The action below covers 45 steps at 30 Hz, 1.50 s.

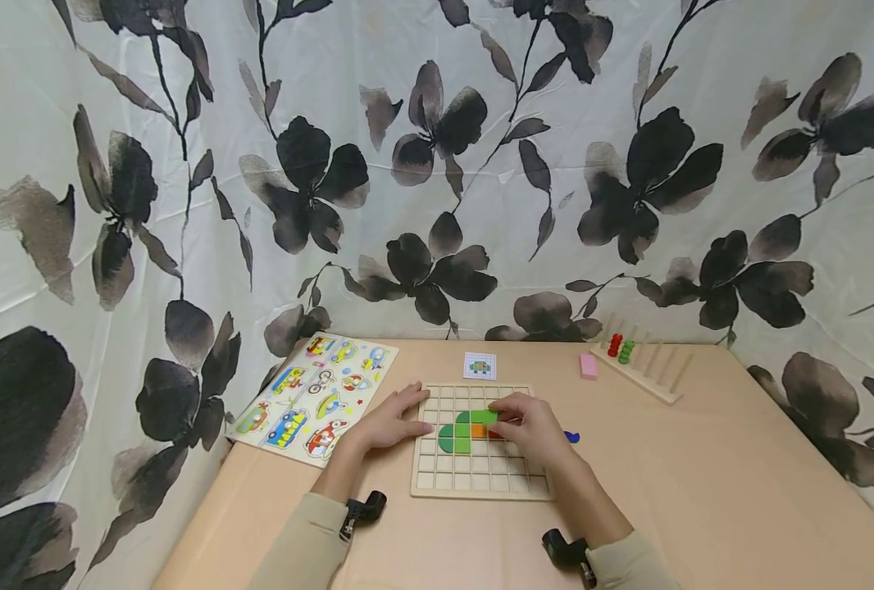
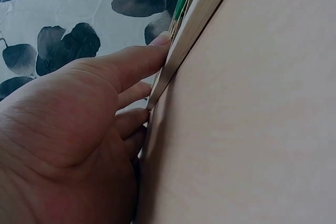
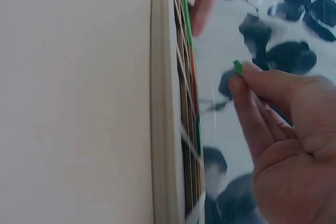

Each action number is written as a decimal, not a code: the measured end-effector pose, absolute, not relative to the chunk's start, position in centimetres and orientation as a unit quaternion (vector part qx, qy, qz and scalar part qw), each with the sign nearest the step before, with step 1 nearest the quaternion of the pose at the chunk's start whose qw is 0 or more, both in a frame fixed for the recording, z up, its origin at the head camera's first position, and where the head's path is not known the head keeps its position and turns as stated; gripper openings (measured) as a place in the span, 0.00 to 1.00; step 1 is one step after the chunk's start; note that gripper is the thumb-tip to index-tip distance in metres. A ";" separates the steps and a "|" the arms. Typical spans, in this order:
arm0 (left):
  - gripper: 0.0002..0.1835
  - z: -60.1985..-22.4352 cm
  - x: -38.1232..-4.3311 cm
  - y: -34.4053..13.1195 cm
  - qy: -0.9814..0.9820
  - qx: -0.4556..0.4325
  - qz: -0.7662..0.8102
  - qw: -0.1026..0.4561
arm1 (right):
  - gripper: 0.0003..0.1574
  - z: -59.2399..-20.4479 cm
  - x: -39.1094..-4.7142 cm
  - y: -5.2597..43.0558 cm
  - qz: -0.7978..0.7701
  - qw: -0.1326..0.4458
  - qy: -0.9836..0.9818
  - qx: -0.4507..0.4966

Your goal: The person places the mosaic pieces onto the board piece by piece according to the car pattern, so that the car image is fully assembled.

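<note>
A wooden grid board [image 1: 481, 495] lies in the middle of the table, its squares partly filled with green tiles [image 1: 447, 438], an orange tile [image 1: 479, 430] and a red one partly hidden by my right hand. My right hand [image 1: 531, 428] is over the board's right half. Between thumb and forefinger it pinches a small green tile [image 3: 238, 67], held up off the board in the right wrist view. At the board's left edge, my left hand [image 1: 389, 422] rests with fingers extended and the thumb [image 2: 142, 61] touching the rim.
A small pattern card [image 1: 480, 366] lies behind the board. To the left is a vehicle picture puzzle [image 1: 315, 397]. A blue piece [image 1: 572, 437] sits just right of my right hand. Farther back are a pink block [image 1: 588, 366] and a peg rack [image 1: 639, 377] with red and green beads.
</note>
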State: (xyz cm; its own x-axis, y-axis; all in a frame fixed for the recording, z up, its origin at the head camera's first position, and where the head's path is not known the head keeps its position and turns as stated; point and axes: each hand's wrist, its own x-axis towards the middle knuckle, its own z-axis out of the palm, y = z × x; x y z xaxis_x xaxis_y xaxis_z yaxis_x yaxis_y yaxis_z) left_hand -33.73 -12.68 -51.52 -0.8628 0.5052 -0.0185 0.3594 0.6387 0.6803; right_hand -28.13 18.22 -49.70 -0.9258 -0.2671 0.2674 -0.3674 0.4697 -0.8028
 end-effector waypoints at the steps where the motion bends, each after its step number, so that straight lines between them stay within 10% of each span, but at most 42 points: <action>1: 0.42 -51.4 -33.7 -12.7 0.900 0.241 0.349 0.104 | 0.18 -49.7 -28.0 17.9 0.472 0.042 -0.858 0.198; 17: 0.41 -51.4 -33.5 -12.5 0.902 0.240 0.346 0.095 | 0.13 -49.9 -27.9 17.2 0.346 -0.057 -0.900 0.259; 24: 0.40 -51.5 -33.3 -12.4 0.901 0.239 0.347 0.102 | 0.29 -48.7 -28.5 20.5 0.357 -0.038 -0.904 0.231; 45: 0.41 -51.6 -33.5 -12.5 0.905 0.236 0.340 0.099 | 0.09 -49.6 -29.9 28.0 0.342 -0.060 -0.924 0.161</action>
